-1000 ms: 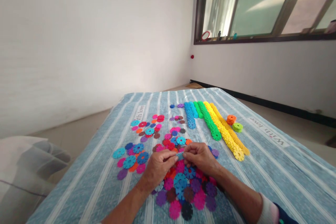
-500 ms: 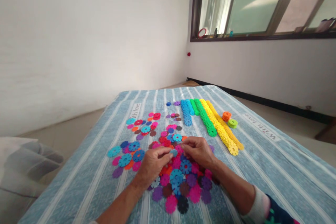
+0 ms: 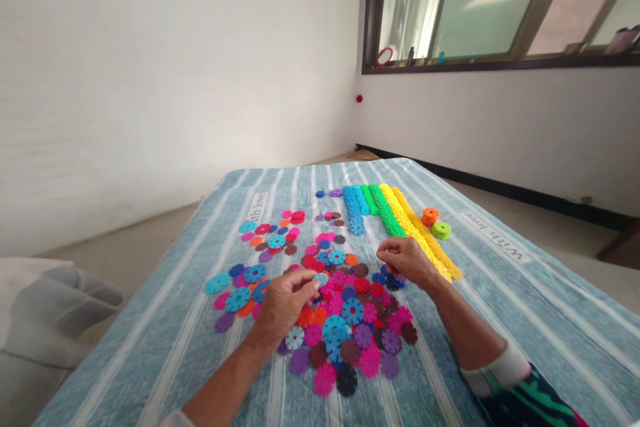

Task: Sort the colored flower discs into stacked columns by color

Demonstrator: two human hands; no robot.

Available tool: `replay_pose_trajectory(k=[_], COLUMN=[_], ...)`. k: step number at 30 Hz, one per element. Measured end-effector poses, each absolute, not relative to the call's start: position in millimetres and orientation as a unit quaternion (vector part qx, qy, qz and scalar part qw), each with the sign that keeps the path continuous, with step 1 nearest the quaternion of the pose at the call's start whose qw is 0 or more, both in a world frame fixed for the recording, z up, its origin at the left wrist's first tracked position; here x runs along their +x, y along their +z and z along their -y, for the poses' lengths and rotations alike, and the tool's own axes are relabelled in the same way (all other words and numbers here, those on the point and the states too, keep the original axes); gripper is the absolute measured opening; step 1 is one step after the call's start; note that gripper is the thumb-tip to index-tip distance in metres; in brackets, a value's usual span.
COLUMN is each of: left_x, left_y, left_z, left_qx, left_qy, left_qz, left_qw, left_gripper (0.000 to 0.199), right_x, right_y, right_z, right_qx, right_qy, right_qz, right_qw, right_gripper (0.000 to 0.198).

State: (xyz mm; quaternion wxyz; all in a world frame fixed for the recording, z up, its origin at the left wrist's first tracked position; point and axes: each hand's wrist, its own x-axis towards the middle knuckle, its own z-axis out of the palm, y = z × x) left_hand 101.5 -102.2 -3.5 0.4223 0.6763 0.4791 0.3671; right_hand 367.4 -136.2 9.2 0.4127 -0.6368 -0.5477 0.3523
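Observation:
My left hand [image 3: 285,300] pinches a pale blue notched disc [image 3: 321,277] between thumb and forefinger at the left side of the main pile. That pile [image 3: 341,327] is a loose spread of pink, blue, purple, brown, red and black snowflake discs. My right hand [image 3: 407,259] hovers near the pile's upper right edge, close to the green row of discs [image 3: 387,213] and the yellow row [image 3: 411,230]. Its fingertips are pressed together; whatever may be between them is hidden.
Blue rows of discs [image 3: 356,220] lie farther back, with orange [image 3: 431,217] and lime [image 3: 441,231] stacks to the right. Smaller scattered groups [image 3: 276,241] sit left. A striped blue cloth [image 3: 175,320] covers the surface. White sheer fabric [image 3: 45,307] hangs at left.
My right hand has moved right and away from the left hand, off the pile's middle toward the coloured rows. The left hand still holds the pale blue disc, shifted slightly left.

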Motion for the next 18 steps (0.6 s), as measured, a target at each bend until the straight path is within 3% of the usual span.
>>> replay_pose_trajectory(k=[8,13,18], left_x=[100,101,102], left_y=[-4,-5,-1], left_z=[102,102,104], left_qx=[0.682,0.686,0.684], left_qy=[0.368,0.364,0.365], left_qz=[-0.468,-0.471,-0.475], left_qw=[0.425,0.418,0.416], left_gripper=[0.029,0.029,0.027], right_x=[380,384,380], right_y=[16,16,12], right_z=[141,142,140], right_qx=[-0.687,-0.709,-0.719], right_qy=[0.253,0.186,0.162], right_qz=[0.628,0.660,0.664], right_qw=[0.263,0.166,0.127], right_gripper=[0.015,0.026,0.028])
